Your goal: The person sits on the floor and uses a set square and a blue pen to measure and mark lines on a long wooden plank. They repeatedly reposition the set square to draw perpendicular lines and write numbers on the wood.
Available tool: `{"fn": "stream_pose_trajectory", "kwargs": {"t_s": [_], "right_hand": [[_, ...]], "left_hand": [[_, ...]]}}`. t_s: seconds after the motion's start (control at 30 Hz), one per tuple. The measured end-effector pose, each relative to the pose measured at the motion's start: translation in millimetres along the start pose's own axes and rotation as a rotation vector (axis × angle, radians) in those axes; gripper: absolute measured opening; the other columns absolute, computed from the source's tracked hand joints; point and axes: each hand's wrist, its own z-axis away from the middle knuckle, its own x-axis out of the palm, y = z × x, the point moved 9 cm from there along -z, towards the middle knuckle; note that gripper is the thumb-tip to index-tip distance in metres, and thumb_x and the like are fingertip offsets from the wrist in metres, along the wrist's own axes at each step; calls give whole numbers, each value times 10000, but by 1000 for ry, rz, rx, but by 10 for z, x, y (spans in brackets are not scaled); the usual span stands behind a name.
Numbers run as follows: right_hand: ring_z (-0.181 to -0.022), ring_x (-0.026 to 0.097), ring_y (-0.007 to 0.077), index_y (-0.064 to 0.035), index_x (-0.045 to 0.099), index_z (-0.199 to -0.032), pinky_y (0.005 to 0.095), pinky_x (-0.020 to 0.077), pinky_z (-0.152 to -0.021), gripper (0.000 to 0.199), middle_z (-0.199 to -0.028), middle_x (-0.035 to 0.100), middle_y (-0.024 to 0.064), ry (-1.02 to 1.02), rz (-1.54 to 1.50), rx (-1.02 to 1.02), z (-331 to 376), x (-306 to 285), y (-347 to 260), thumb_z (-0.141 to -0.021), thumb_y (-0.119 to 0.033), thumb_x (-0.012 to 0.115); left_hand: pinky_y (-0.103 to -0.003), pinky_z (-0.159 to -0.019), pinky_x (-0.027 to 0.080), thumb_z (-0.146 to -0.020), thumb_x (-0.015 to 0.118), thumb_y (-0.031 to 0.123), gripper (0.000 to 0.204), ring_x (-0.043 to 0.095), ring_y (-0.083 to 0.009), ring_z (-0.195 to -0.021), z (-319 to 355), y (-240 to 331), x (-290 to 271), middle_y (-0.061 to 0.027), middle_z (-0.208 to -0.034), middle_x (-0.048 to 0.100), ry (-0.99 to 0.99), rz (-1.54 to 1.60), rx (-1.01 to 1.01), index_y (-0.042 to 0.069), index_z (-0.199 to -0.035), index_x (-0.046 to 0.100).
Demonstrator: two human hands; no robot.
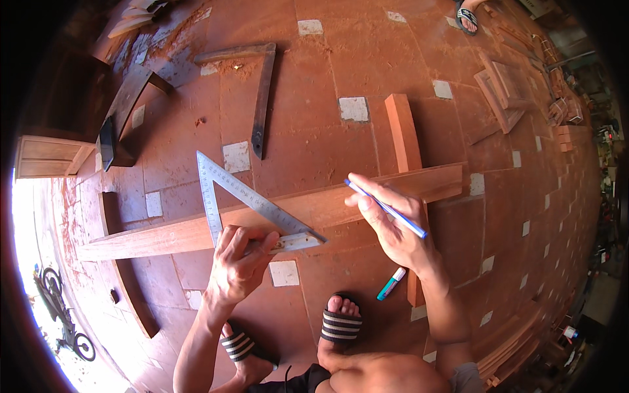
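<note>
My left hand (pixel 237 263) is closed on the lower edge of a metal triangle square (pixel 246 191) with ruler marks. The square lies over or just above a long wooden board (pixel 154 237), its tip reaching past the board's far edge. I cannot tell if it touches the wood. In my right hand (pixel 401 230), a blue and white pen (pixel 383 206) is held between thumb and fingers, slanting above the board's right part. The board rests across two crosswise timbers, one at the right (pixel 402 134) and a darker one at the left (pixel 134 295).
A teal and white marker (pixel 392 284) lies by the right timber, near my sandalled feet (pixel 341 321). Beyond the board is a dark L-shaped frame piece (pixel 264 98). Wooden panels (pixel 503 92) lie at the far right. Another person's foot (pixel 466 19) shows at the top.
</note>
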Motion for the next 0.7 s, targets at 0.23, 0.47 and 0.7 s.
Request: {"fn": "stream_pose_trajectory", "kwargs": {"t_s": [0.23,0.47,0.7], "right_hand": [[-834,763,193,46,794,-1076,326,600,-732,179,-920,795,142,-212,-31,141,11,410,36,-1027,-115,730],[-813,771,231,23,806,-1056,359,602,-729,178,-904,793,156,-270,29,105,-76,552,2,-1012,-145,762],[-846,761,274,11,812,-1039,400,598,-746,154,-890,789,172,-247,81,20,-100,626,-18,-990,-129,768]], "left_hand": [[-390,-731,561,-662,932,3,491,642,-277,-892,0,8,2,-80,-1029,683,-15,-18,1,70,-1134,813],[-400,-746,564,-650,922,-3,500,648,-273,-882,-22,7,-5,-80,-1031,683,-28,-1,-17,55,-1135,812],[-406,-777,563,-650,915,-7,489,650,-277,-884,-5,-18,17,-83,-1035,686,-35,14,-39,43,-1125,810]]}}
